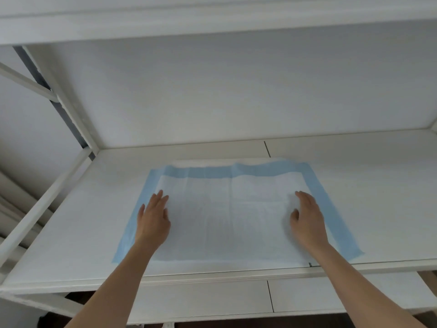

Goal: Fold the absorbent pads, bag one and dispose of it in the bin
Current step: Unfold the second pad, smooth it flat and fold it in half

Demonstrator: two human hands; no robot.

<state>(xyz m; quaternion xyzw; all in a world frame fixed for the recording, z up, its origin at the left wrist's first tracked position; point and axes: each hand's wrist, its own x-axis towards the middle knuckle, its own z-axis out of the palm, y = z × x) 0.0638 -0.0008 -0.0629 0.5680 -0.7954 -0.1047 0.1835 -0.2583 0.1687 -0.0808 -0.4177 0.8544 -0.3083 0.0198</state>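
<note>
- Blue-bordered and white in the middle, the absorbent pad lies spread flat on the white shelf, its near edge close to the shelf's front lip.
- My left hand lies palm-down near the pad's left border, grip spread, fingers flat and holding nothing.
- My right hand mirrors it near the right border, fingers loosely extended, thumb out, nothing pinched.
- Crease lines cross the sheet, so I judge it thin, light and floppy, with no stiffness to carry a fold by itself.
- The blue edge looks like smooth film and could slide on the shelf; I'd pinch the near corners and lift them over together.
- No bag and no bin in view, and only one pad that I can make out, though a white strip shows past its far edge.
- Folding looks not yet begun.
</note>
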